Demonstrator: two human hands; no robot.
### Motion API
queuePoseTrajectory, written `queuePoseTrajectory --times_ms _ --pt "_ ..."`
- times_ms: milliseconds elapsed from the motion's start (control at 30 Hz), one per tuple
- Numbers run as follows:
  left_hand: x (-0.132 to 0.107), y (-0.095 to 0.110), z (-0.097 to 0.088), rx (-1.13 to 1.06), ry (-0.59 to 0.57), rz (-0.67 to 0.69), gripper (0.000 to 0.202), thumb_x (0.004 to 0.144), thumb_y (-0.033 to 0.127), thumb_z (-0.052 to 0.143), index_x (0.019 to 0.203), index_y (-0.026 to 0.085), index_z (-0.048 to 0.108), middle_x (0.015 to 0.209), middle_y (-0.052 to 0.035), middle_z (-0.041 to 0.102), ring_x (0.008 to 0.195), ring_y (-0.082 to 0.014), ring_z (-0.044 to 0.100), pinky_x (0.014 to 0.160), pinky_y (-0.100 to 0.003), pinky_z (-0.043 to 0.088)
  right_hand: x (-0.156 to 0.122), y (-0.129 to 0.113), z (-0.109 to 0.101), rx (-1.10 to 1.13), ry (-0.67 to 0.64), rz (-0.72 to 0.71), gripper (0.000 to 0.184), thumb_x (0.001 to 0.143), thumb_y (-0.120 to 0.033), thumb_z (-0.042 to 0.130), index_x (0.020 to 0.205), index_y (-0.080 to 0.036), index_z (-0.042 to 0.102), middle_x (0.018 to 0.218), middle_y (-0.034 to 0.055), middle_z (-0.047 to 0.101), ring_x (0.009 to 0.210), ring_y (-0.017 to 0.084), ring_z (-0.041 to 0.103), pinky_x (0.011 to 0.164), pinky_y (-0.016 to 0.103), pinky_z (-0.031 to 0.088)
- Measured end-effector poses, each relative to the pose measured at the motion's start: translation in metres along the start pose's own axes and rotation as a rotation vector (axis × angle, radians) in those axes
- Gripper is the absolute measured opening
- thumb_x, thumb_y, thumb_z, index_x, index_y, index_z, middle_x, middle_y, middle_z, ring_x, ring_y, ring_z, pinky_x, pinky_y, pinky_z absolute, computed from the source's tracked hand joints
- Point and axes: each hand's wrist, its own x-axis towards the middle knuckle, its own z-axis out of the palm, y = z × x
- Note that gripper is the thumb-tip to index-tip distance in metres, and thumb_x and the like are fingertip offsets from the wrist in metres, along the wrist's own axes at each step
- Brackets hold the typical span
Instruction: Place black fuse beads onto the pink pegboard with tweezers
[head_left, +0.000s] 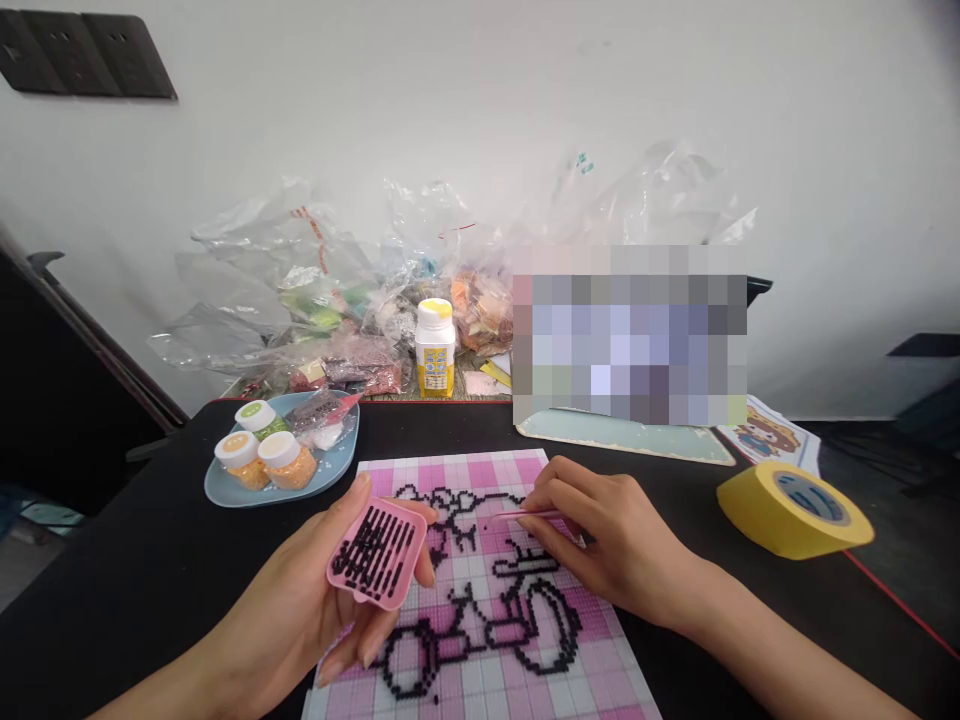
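Observation:
My left hand (300, 600) is closed around a small pink bead tray (377, 552) filled with rows of black beads, held just above the left side of the pattern board. My right hand (592, 530) pinches a thin pink pen tool (525, 517) whose tip points left over the board. The pink-and-white checked pattern board (480, 600) lies flat on the black table (135, 590), with a partly laid black bead outline on it.
A blue plate (334, 470) holds three small bead jars and bead bags at the left. A yellow-labelled white bottle (434, 348) stands before a heap of clear plastic bags (315, 290). A yellow tape roll (795, 508) lies right, near a printed picture (765, 435).

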Motion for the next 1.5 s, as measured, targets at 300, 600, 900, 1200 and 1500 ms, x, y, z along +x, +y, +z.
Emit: queuePoseTrajectory --times_ms 300,600,900,1200,1500 --pt "0.0 -0.004 -0.002 0.026 0.053 -0.032 0.043 0.083 0.057 0.063 0.09 0.016 0.073 0.067 -0.0064 0.073 0.029 -0.0057 0.045 0.026 -0.014 0.028 0.0 -0.001 0.009 -0.006 0.041 0.011 0.016 0.098 -0.023 0.05 0.089 -0.017 0.062 0.078 0.0033 0.06 0.06 0.011 0.055 0.053 0.021 0.043" --pt "0.0 -0.003 0.001 0.047 0.036 -0.039 0.048 0.086 0.058 0.057 0.095 0.014 0.074 0.06 -0.0042 0.068 0.032 -0.0071 0.045 0.027 -0.015 0.025 -0.001 -0.003 0.01 0.015 0.004 0.002 0.015 0.098 -0.022 0.051 0.09 -0.016 0.063 0.078 0.0035 0.059 0.061 0.011 0.056 0.054 0.021 0.043" --pt "-0.001 -0.004 -0.001 0.009 0.033 -0.04 0.043 0.082 0.054 0.066 0.093 0.014 0.075 0.064 -0.0051 0.072 0.031 -0.0069 0.048 0.025 -0.014 0.027 0.001 -0.003 0.011 0.025 0.005 -0.002 0.017 0.098 -0.022 0.05 0.089 -0.016 0.063 0.079 0.0038 0.061 0.06 0.011 0.054 0.052 0.021 0.043" --pt "0.001 -0.004 0.0 0.009 0.047 -0.035 0.043 0.083 0.054 0.065 0.094 0.014 0.076 0.071 -0.0071 0.075 0.031 -0.0062 0.049 0.025 -0.013 0.028 0.0 -0.004 0.011 0.034 0.001 -0.005 0.015 0.098 -0.021 0.051 0.09 -0.016 0.062 0.079 0.0037 0.06 0.062 0.011 0.055 0.054 0.022 0.044" --pt "0.001 -0.004 0.0 0.048 -0.006 -0.033 0.045 0.086 0.055 0.059 0.082 0.014 0.077 0.049 -0.0026 0.064 0.029 -0.0051 0.039 0.025 -0.012 0.027 0.0 -0.004 0.01 0.039 -0.014 -0.007 0.014 0.097 -0.021 0.051 0.092 -0.015 0.063 0.08 0.004 0.06 0.063 0.012 0.055 0.054 0.023 0.044"
